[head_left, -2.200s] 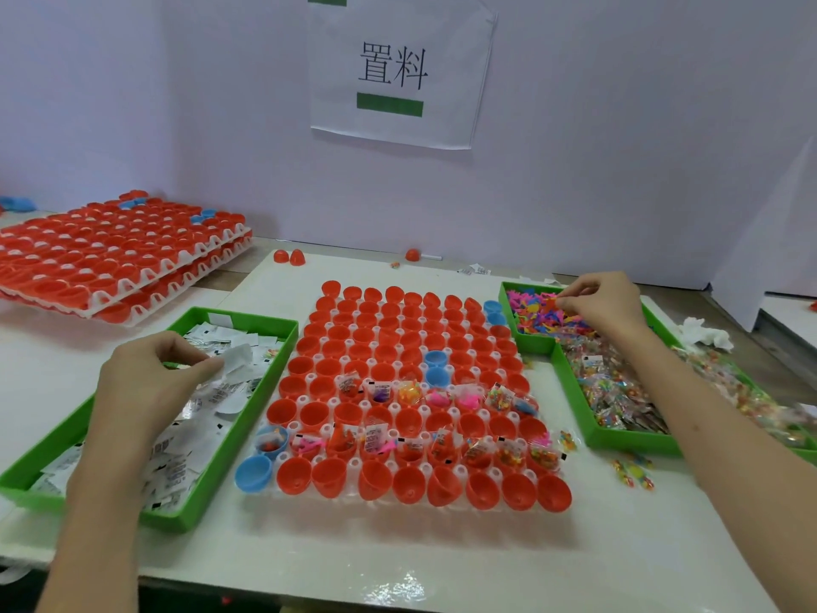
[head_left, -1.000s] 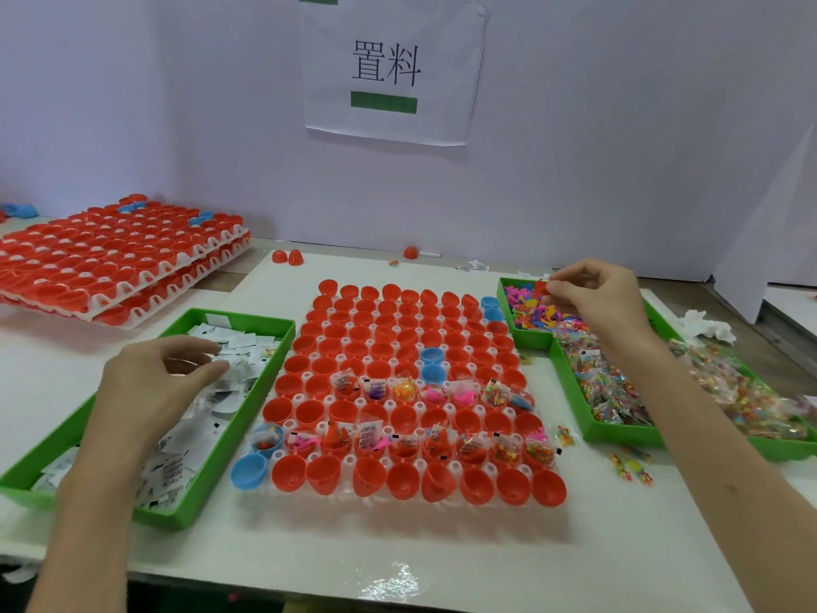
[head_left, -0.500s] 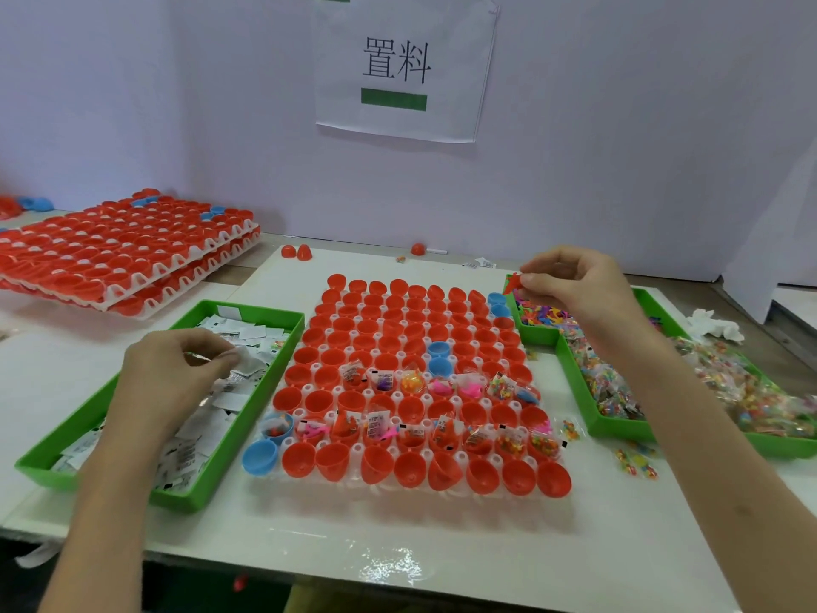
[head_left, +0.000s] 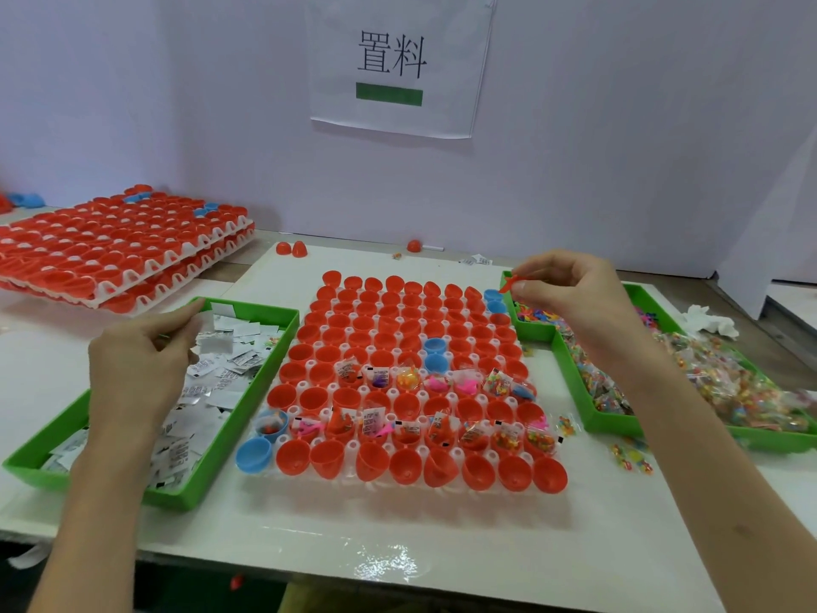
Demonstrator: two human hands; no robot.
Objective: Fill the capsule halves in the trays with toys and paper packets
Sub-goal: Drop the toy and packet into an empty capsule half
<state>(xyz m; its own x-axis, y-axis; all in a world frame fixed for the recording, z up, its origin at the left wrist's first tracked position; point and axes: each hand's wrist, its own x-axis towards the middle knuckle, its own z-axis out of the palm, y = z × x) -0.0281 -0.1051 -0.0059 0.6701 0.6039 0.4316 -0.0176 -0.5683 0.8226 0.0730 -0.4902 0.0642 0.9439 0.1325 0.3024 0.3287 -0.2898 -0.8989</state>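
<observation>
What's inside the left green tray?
White paper packets with black print, loosely piled in the left green tray. The left hand pinches one packet above it; hand and forearm cover the tray's middle, so contents there cannot be seen.

We see a pale lilac wall [head_left: 619, 126] behind the white tabletop [head_left: 398, 537]. A paper sign [head_left: 446, 42] with black characters and a green bar hangs on it. Light glares off the tabletop's near edge.

Glossy red plastic capsule halves [head_left: 400, 382] fill a white plastic tray [head_left: 351, 446]; matt paper packets [head_left: 208, 382] lie lower left.
</observation>
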